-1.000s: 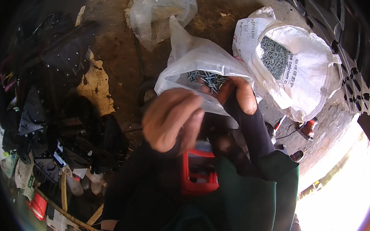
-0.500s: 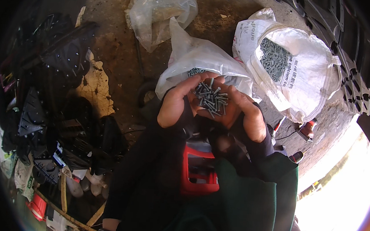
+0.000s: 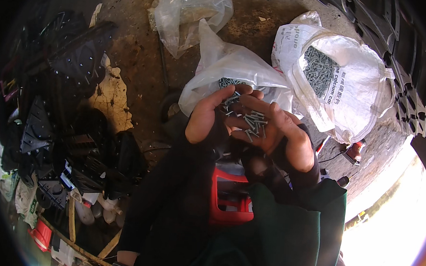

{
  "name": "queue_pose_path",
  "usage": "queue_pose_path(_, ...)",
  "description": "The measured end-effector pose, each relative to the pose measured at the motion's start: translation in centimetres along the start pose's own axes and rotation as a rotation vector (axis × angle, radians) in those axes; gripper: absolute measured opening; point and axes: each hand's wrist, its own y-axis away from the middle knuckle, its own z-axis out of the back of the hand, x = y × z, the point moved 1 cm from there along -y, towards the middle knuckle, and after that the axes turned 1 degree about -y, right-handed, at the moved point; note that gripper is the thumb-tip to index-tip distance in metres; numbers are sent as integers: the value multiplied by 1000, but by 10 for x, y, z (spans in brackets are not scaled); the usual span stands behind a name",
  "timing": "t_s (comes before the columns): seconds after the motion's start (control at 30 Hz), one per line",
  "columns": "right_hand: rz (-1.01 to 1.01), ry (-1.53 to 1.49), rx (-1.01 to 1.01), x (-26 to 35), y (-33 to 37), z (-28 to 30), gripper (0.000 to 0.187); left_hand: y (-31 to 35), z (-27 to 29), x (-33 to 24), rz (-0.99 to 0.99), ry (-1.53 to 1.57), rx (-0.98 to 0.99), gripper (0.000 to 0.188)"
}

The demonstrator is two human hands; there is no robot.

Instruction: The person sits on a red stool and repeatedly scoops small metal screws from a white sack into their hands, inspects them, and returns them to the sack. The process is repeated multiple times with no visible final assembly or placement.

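Observation:
My left hand (image 3: 203, 118) and my right hand (image 3: 292, 132) are cupped side by side, palms up, at the mouth of a clear plastic bag (image 3: 243, 62). Loose metal screws (image 3: 255, 123) lie in a small pile on my right palm and fingers. A few more rest within the curled fingers of my left hand, partly hidden by shadow. More screws (image 3: 231, 82) show inside the bag, just beyond my fingertips.
A white woven sack (image 3: 357, 87) holding many screws stands to the right. Another clear bag (image 3: 192, 16) lies farther off. A red plastic frame (image 3: 216, 200) is below my hands. Black plastic parts (image 3: 37, 128) crowd the left, with a red container (image 3: 40, 234) lower down.
The pile of screws in my cupped hands has shrunk and split between them. My fingers have shifted, with the right hand's now crossing toward the left hand.

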Motion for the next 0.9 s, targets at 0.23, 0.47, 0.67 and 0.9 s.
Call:
queue_pose_path(0.23,-52,-115,51,2,-5,12,82,8,-7,-2,-35,-37,-100,34)
queue_pose_path(0.47,-104,-149,51,2,-13,18,85,8,-3,-4,113,145,22,35)
queue_pose_path(0.67,-1,-306,207,15,24,-4,94,5,-3,-2,-66,-36,-116,33)
queue_pose_path(0.9,130,-283,182,39,63,-4,96,4,-5,-3,-188,-137,-86,39)
